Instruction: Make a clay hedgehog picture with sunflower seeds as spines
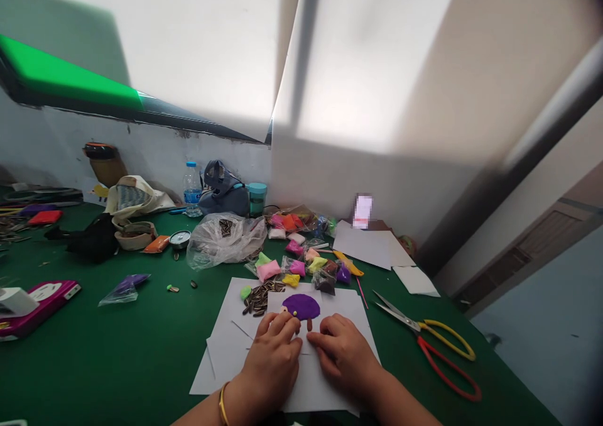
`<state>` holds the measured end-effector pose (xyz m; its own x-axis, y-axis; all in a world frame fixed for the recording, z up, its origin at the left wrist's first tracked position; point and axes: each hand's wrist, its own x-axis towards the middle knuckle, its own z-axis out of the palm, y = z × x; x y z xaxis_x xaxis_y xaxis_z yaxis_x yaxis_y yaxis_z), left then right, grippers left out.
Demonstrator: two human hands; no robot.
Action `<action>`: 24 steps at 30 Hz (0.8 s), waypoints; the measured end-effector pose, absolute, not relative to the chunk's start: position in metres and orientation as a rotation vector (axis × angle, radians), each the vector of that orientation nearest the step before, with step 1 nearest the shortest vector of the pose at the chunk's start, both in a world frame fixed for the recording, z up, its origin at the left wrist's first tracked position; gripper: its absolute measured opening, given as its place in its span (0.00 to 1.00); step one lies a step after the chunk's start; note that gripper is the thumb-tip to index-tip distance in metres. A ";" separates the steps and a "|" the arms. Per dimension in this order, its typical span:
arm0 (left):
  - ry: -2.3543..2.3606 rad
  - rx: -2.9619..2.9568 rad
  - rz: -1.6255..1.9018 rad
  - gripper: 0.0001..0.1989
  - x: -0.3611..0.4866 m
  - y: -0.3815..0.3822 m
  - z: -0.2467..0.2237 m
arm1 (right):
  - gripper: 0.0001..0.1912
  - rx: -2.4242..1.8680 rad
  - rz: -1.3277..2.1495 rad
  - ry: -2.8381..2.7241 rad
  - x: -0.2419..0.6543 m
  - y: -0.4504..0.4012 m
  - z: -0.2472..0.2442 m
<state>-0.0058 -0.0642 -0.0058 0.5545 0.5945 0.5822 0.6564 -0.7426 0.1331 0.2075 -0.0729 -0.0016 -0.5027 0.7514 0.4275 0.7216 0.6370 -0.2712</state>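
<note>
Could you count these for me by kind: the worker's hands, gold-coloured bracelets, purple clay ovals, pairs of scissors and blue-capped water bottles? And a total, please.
Hands: 2, left hand and right hand
Gold-coloured bracelet: 1
Purple clay oval: 1
Pair of scissors: 1
Blue-capped water bottle: 1
Total: 6

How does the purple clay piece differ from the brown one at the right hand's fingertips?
The purple clay piece is broad and rounded; the brown clay piece is narrow and elongated. The purple piece is much larger than the brown one. Both lie on white paper.
</note>
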 end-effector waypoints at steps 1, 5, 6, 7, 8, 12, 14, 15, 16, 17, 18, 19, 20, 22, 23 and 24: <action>-1.082 -2.683 -0.949 0.04 -0.006 -0.064 -0.006 | 0.16 -1.146 0.093 -2.333 0.208 -0.072 -0.002; -1.087 -2.681 -0.915 0.05 -0.006 -0.064 -0.005 | 0.18 -1.139 0.227 -2.221 0.212 -0.070 -0.002; -1.087 -2.675 -0.904 0.06 -0.006 -0.065 -0.005 | 0.18 -1.142 0.265 -2.192 0.213 -0.069 -0.002; -1.088 -2.669 -0.898 0.06 -0.006 -0.065 -0.005 | 0.18 -1.144 0.299 -2.167 0.213 -0.068 -0.002; -1.088 -2.664 -0.897 0.06 -0.006 -0.065 -0.005 | 0.18 -1.148 0.325 -2.146 0.214 -0.068 -0.001; -1.079 -2.674 -0.911 0.06 -0.006 -0.064 -0.005 | 0.16 -1.153 0.340 -2.136 0.214 -0.069 0.000; -1.084 -2.687 -0.917 0.06 -0.006 -0.064 -0.006 | 0.16 -1.145 0.277 -2.186 0.212 -0.070 0.000; -1.087 -2.691 -0.921 0.06 -0.006 -0.064 -0.007 | 0.16 -1.142 0.237 -2.217 0.211 -0.071 -0.001; -1.091 -2.691 -0.925 0.05 -0.006 -0.064 -0.007 | 0.16 -1.140 0.198 -2.244 0.210 -0.071 -0.002; -1.092 -2.690 -0.928 0.05 -0.006 -0.064 -0.007 | 0.16 -1.140 0.167 -2.266 0.209 -0.072 -0.003; -1.092 -2.686 -0.932 0.05 -0.005 -0.064 -0.008 | 0.16 -1.142 0.147 -2.280 0.209 -0.072 -0.003; -1.092 -2.683 -0.934 0.05 -0.005 -0.063 -0.008 | 0.16 -1.142 0.136 -2.288 0.208 -0.072 -0.004; -1.091 -2.680 -0.935 0.04 -0.005 -0.064 -0.008 | 0.16 -1.140 0.133 -2.288 0.208 -0.072 -0.004; -1.089 -2.680 -0.936 0.05 -0.005 -0.064 -0.007 | 0.16 -1.132 0.151 -2.262 0.209 -0.071 -0.004; -1.089 -2.682 -0.937 0.05 -0.005 -0.064 -0.006 | 0.17 -1.127 0.175 -2.240 0.210 -0.071 -0.003; -1.089 -2.684 -0.939 0.05 -0.005 -0.064 -0.005 | 0.17 -1.124 0.205 -2.213 0.210 -0.071 -0.002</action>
<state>-0.0048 -0.0643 -0.0053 0.5551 0.5994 0.5766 0.6589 -0.7400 0.1350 0.2105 -0.0705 -0.0020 -0.4301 0.7696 0.4720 0.6700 0.6225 -0.4045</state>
